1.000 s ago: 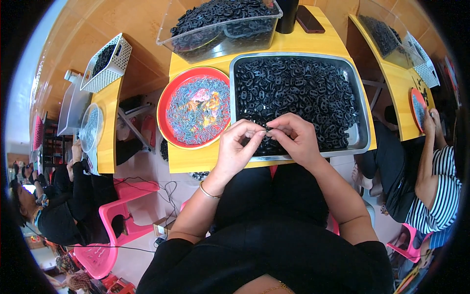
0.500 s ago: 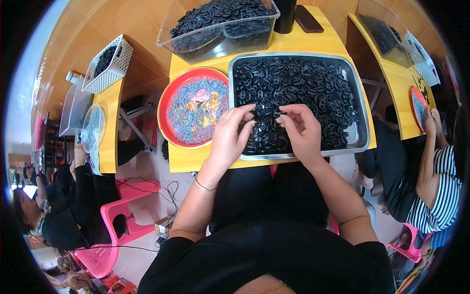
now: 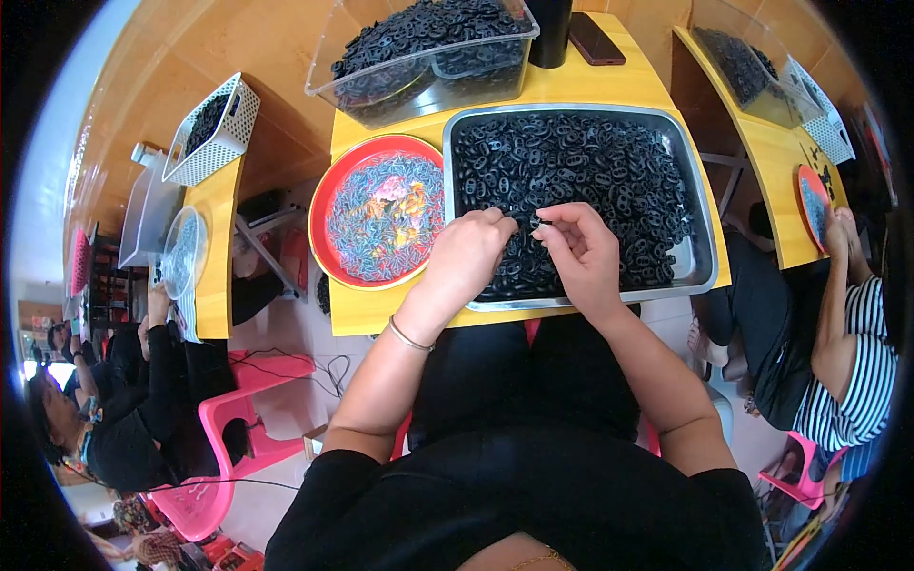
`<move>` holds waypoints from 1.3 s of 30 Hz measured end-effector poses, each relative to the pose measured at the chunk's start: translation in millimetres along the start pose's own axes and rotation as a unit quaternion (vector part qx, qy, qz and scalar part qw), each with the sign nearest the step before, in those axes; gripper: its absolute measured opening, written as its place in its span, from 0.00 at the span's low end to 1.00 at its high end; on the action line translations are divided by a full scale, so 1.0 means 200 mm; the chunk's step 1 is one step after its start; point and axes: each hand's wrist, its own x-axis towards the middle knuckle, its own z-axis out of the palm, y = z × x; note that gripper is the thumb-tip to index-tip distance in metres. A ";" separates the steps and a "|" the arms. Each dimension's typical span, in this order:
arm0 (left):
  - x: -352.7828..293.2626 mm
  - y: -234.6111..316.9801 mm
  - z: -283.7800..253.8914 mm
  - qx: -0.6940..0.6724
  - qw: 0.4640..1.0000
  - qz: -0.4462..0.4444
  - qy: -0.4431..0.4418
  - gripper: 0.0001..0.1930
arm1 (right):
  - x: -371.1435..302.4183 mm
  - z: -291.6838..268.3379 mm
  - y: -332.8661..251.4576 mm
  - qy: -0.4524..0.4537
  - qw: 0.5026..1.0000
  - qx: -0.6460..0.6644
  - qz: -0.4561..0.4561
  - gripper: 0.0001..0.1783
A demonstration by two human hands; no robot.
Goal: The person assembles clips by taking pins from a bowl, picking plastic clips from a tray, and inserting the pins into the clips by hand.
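A metal tray [image 3: 700, 252] holds a heap of small black plastic oval pieces [image 3: 581, 157] with holes in them. Over its front left part, my left hand [image 3: 468, 252] is turned back up, fingers curled down and closed; its fingertips are mostly hidden. Just right of it, my right hand [image 3: 583, 252] pinches thumb and forefinger together above the black pieces. Whatever sits in either hand is too small to make out. Close by on the left stands a red-rimmed round plate [image 3: 319, 224] with many thin silvery-grey bits [image 3: 367, 243] over a flower pattern.
Behind the tray, a clear plastic bin [image 3: 428, 71] is piled with black pieces. A dark cylinder [image 3: 552, 33] and a phone [image 3: 597, 40] stand at the back of the yellow table [image 3: 381, 319]. People work at tables on both sides, near a pink chair [image 3: 224, 428].
My left hand has rolled over and moved right, its fingers now closed instead of parted, nearer my right hand. My right hand has shifted very slightly left.
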 end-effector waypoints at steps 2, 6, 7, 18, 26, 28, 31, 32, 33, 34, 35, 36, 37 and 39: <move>0.00 0.01 -0.01 -0.007 1.000 -0.004 -0.010 0.08 | 0.00 0.00 0.00 -0.004 1.000 -0.003 0.000 0.09; -0.02 0.02 -0.02 -0.081 0.994 -0.019 0.072 0.08 | 0.00 0.01 0.00 -0.002 1.000 0.015 -0.003 0.09; -0.03 0.00 -0.01 -0.224 0.968 -0.087 0.078 0.08 | 0.00 0.01 0.00 -0.004 1.000 0.006 -0.001 0.09; -0.11 0.01 -0.01 -0.703 0.677 -0.196 0.096 0.08 | 0.00 0.02 -0.03 -0.045 0.997 -0.067 -0.012 0.08; -0.12 0.02 0.01 -0.667 0.704 -0.212 0.120 0.07 | -0.02 0.01 -0.03 -0.049 0.995 -0.079 -0.038 0.08; -0.12 0.02 0.01 -0.659 0.716 -0.197 0.120 0.08 | -0.02 0.01 -0.03 -0.053 0.995 -0.077 -0.037 0.08; -0.12 0.03 0.02 -0.650 0.725 -0.193 0.118 0.08 | -0.02 0.00 -0.06 -0.058 0.989 -0.108 -0.088 0.07; -0.12 0.03 0.02 -0.650 0.725 -0.194 0.119 0.08 | -0.02 0.00 -0.07 -0.066 0.985 -0.119 -0.106 0.07; -0.12 0.03 0.02 -0.656 0.722 -0.188 0.115 0.07 | -0.02 0.00 -0.07 -0.073 0.981 -0.129 -0.123 0.07; -0.13 0.03 0.02 -0.661 0.719 -0.182 0.112 0.06 | -0.02 0.00 -0.07 -0.074 0.981 -0.129 -0.123 0.07; -0.13 0.04 0.02 -0.661 0.719 -0.183 0.112 0.06 | -0.02 0.01 -0.08 -0.083 0.979 -0.132 -0.133 0.07; -0.13 0.05 0.03 -0.674 0.709 -0.178 0.111 0.06 | -0.02 0.01 -0.08 -0.092 0.976 -0.136 -0.143 0.07; -0.13 0.06 0.03 -0.686 0.698 -0.173 0.108 0.06 | -0.02 0.01 -0.08 -0.092 0.976 -0.136 -0.143 0.07; -0.13 0.06 0.03 -0.690 0.696 -0.174 0.102 0.07 | -0.02 0.00 -0.07 -0.076 0.978 -0.143 -0.134 0.07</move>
